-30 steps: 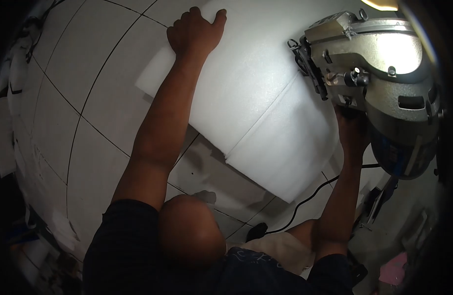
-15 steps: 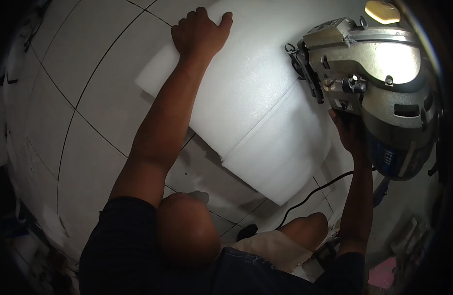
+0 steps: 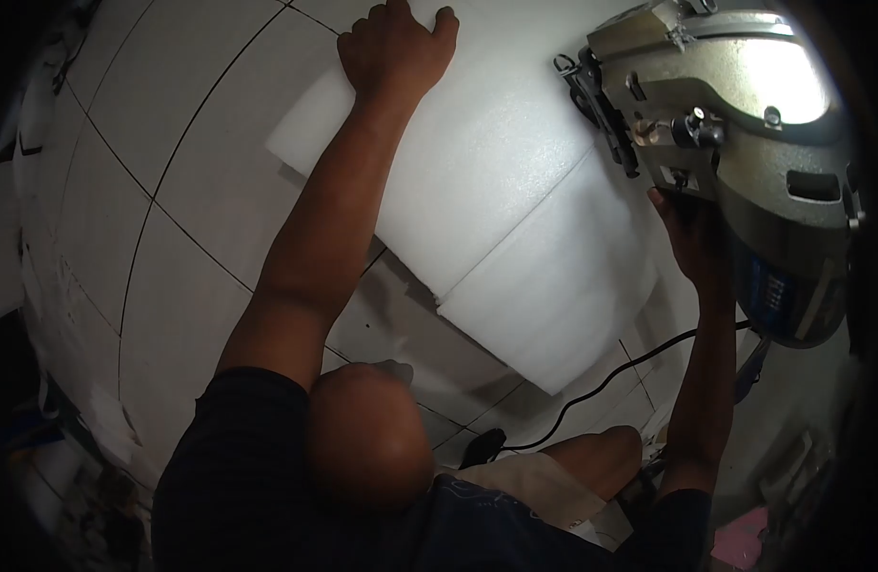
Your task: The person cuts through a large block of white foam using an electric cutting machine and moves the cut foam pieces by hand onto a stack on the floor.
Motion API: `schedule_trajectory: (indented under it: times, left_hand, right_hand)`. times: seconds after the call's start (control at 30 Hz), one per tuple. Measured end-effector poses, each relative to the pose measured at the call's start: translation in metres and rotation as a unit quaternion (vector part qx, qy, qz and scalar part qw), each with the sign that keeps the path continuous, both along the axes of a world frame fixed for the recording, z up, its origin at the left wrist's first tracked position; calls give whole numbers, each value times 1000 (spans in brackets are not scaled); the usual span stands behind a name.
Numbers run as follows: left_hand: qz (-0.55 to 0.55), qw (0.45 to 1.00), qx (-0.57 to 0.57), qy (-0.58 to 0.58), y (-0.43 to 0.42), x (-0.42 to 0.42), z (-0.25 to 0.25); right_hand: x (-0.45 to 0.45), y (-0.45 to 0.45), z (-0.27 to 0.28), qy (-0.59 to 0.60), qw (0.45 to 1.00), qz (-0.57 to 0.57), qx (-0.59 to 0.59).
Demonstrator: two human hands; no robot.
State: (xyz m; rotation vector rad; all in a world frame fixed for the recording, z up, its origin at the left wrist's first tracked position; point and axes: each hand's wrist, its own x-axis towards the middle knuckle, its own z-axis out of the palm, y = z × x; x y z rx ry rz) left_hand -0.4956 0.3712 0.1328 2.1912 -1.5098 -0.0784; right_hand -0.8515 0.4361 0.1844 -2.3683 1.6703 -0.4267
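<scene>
White foam sheeting (image 3: 496,172) lies over the tiled floor, with a seam or fold across it and its lower corner pointing toward me. My left hand (image 3: 397,50) rests on the upper left part of the sheeting, thumb spread away from the other fingers, holding nothing. A large metal machine (image 3: 734,124) with a shiny cover stands at the right, over the sheeting's right edge. Under its body is my right hand (image 3: 694,234), thumb showing; its other fingers are hidden in shadow behind the machine.
A black cable (image 3: 601,386) curves from the machine toward a dark shoe (image 3: 484,446). A pink item (image 3: 741,539) lies at the lower right. White material (image 3: 86,353) lines the left side. A person's head (image 3: 370,439) shows below, near the dark shirt.
The machine dips left, then shifts back right and up in view. My right hand stays beneath it, its thumb now more visible. My left hand has moved slightly right and up.
</scene>
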Motion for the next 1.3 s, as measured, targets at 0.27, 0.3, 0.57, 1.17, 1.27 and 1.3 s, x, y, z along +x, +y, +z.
schedule_trajectory:
  times: [0.27, 0.3, 0.57, 1.17, 1.27, 1.3]
  left_hand:
    - [0, 1000, 6, 10, -2, -9, -9]
    - [-5, 1000, 5, 4, -1, -11, -9]
    - [11, 999, 32, 3, -3, -17, -17]
    - [58, 994, 88, -17, 70, 6, -9]
    - [59, 995, 75, -24, 69, 6, -12]
    - [62, 995, 78, -24, 68, 7, -12]
  right_hand:
    - [-9, -9, -1, 233, 910, 220, -265]
    - [-8, -7, -2, 233, 910, 220, -264]
    - [-15, -7, -7, 322, 875, 207, -297]
    - [-12, -12, 4, -62, 986, 141, -63]
    - [-3, -1, 24, -32, 990, 136, -18]
    - [2, 4, 28, -32, 995, 95, 19]
